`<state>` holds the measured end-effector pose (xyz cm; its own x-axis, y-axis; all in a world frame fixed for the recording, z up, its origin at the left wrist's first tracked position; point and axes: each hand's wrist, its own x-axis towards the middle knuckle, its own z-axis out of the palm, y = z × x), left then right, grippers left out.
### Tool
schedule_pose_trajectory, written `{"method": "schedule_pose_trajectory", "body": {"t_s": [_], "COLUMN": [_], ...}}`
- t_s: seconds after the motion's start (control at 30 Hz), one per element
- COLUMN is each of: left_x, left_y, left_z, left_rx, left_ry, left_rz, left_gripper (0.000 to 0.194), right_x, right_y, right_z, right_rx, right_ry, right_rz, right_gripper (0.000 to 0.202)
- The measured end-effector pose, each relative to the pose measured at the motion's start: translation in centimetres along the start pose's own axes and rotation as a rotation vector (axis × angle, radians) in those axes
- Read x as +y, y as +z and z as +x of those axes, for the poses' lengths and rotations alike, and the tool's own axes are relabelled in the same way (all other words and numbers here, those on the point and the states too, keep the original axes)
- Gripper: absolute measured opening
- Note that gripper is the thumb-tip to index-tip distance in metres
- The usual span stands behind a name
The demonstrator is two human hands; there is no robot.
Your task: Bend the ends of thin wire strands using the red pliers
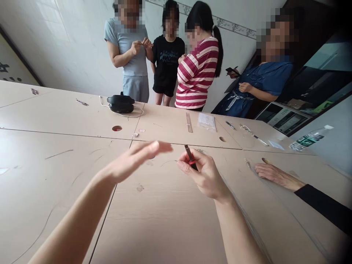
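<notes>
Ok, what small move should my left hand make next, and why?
I would probably lower the left hand and pinch the far end of the thin strand. That hand is open with nothing visible in it, while the right hand holds the red and black tool. The strand runs left from the right fingertips; whether they grip it, I cannot tell.

My left forearm (75, 216) reaches from the near left toward the middle, its bare hand (134, 161) open and raised, with the fingers straight, held together, slightly blurred and pointing right. My right forearm (239, 229) comes up from the near right and leans left, ending in a bare hand (205, 174) with the fingers curled and the thumb brought in toward them in a closed grip. I see my two hands at about the same depth, apart, the left one stretched flatter.
</notes>
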<state>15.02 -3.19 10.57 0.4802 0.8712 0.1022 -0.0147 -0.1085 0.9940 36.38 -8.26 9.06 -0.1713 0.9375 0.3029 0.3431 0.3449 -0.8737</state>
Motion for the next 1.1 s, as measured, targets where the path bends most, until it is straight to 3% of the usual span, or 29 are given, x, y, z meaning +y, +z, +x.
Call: {"method": "schedule_pose_trajectory", "body": {"t_s": [0.1, 0.17, 0.23, 0.3, 0.47, 0.5, 0.57, 0.77, 0.93, 1.0, 1.1], "left_x": [-1.5, -2.0, -1.9, -1.4, 1.1, 1.6, 2.3, 1.2, -0.7, -1.2, -1.4], "left_y": [0.8, 0.6, 0.1, -0.4, 0.3, 0.7, 1.4, 2.6, 3.3, 3.3, 2.9], "left_z": [0.3, 0.0, -0.5, -1.1, -1.6, -1.5, -1.2, -0.1, 0.7, 0.9, 0.7], "left_rx": [-0.584, -0.703, -0.644, -0.474, 0.233, 0.347, 0.457, 0.490, 0.596, 0.512, 0.162], "left_ry": [-0.211, -0.306, -0.296, -0.234, -0.008, 0.049, 0.171, 0.399, 0.389, 0.294, 0.061], "left_rz": [-0.075, -0.130, -0.275, -0.438, -0.529, -0.529, -0.530, -0.539, -0.400, -0.280, -0.107], "left_gripper": [0.048, 0.040, 0.039, 0.041, 0.035, 0.031, 0.030, 0.035, 0.035, 0.036, 0.044], "right_x": [-0.3, -0.2, 0.0, 0.2, 0.4, 0.3, 0.1, -0.5, -1.0, -1.3, -1.5], "right_y": [-0.3, -0.5, -0.5, -0.4, 0.2, 0.3, 0.5, 0.6, 0.3, 0.0, -0.7], "right_z": [0.0, 0.1, 0.2, 0.3, 0.3, 0.2, 0.1, -0.4, -0.6, -0.7, -0.8], "right_rx": [0.029, 0.051, 0.064, 0.066, 0.003, -0.009, -0.027, -0.085, -0.102, -0.082, -0.020], "right_ry": [-0.023, -0.019, -0.012, -0.013, 0.004, 0.009, 0.013, 0.013, -0.016, -0.047, -0.090], "right_rz": [-0.001, -0.001, 0.007, 0.024, 0.067, 0.075, 0.096, 0.134, 0.104, 0.082, 0.057], "right_gripper": [0.018, 0.017, 0.017, 0.016, 0.016, 0.016, 0.016, 0.015, 0.016, 0.016, 0.016]}}
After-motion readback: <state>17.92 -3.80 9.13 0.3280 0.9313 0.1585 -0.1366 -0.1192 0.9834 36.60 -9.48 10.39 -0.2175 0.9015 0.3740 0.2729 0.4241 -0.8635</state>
